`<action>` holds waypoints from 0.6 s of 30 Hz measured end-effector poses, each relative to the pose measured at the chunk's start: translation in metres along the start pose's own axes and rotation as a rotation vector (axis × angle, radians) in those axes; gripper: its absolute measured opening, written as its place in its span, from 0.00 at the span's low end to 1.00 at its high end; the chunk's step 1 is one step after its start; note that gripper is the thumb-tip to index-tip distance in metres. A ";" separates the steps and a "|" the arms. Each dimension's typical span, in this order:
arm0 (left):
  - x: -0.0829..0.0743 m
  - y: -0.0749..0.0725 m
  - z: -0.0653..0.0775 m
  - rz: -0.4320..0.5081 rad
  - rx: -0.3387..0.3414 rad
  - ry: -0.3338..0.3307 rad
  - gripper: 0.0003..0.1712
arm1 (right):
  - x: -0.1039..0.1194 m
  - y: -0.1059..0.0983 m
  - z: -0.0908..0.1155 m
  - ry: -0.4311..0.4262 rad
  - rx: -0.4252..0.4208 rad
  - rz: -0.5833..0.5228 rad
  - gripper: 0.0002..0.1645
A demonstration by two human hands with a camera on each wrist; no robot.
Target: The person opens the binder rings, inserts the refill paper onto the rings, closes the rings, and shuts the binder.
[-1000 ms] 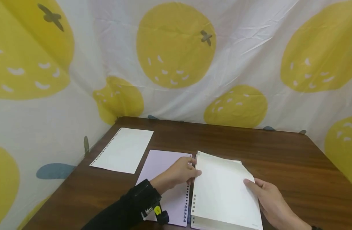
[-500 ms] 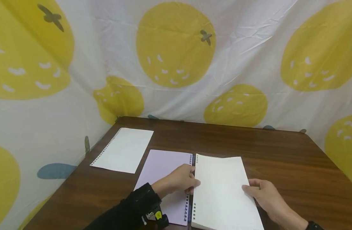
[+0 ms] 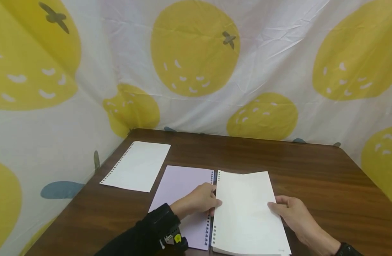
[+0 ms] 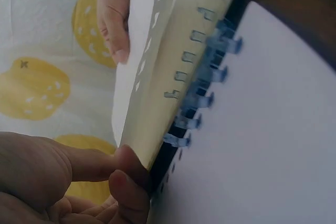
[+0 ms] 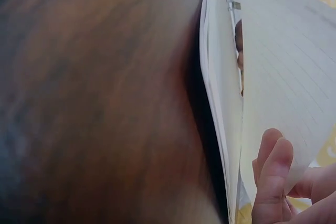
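A white loose-leaf sheet (image 3: 243, 213) with punched holes along its left edge is held over the right half of an open ring-bound notebook. My left hand (image 3: 200, 199) pinches its punched edge beside the spine. At the opposite edge, my right hand (image 3: 295, 215) grips the sheet between thumb and fingers. In the right wrist view, a gap separates the sheet (image 5: 286, 72) from the page stack (image 5: 216, 93) beneath. The left wrist view shows blue binder rings (image 4: 197, 100) standing apart, with the stack's slotted page (image 4: 170, 85) next to them. A lilac cover (image 3: 184, 185) lies to the left.
Another punched white sheet (image 3: 136, 165) lies flat at the back left of the dark wooden table (image 3: 320, 174). Behind the table hangs a white curtain (image 3: 196, 113) with a yellow fruit print. Bare wood stretches to the right of the notebook.
The sheet, lifted and curled at its upper right a second ago, has come down flatter and lines up with the stack. Both hands have moved slightly with it, keeping their hold.
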State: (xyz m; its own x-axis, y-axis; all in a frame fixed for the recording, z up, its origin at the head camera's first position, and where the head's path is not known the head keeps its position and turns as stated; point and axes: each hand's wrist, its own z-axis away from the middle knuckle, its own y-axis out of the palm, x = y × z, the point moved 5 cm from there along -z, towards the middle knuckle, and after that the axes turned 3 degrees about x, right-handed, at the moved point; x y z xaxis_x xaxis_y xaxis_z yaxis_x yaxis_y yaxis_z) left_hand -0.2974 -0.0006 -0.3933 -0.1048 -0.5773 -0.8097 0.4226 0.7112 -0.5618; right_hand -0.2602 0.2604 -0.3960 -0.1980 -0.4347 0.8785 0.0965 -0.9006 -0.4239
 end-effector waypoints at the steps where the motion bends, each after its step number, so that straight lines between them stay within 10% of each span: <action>1: 0.001 0.000 0.000 -0.005 -0.002 0.001 0.23 | 0.001 0.000 -0.001 -0.006 0.002 0.006 0.29; 18: 0.001 0.004 -0.007 -0.064 0.007 0.002 0.33 | 0.001 -0.006 -0.003 -0.016 0.004 0.028 0.31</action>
State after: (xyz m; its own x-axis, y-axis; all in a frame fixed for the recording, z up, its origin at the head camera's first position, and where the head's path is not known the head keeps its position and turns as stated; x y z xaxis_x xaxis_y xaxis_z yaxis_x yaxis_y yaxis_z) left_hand -0.3019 0.0039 -0.3976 -0.1339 -0.6210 -0.7723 0.4209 0.6699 -0.6116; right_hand -0.2644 0.2650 -0.3932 -0.1798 -0.4597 0.8697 0.1060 -0.8880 -0.4474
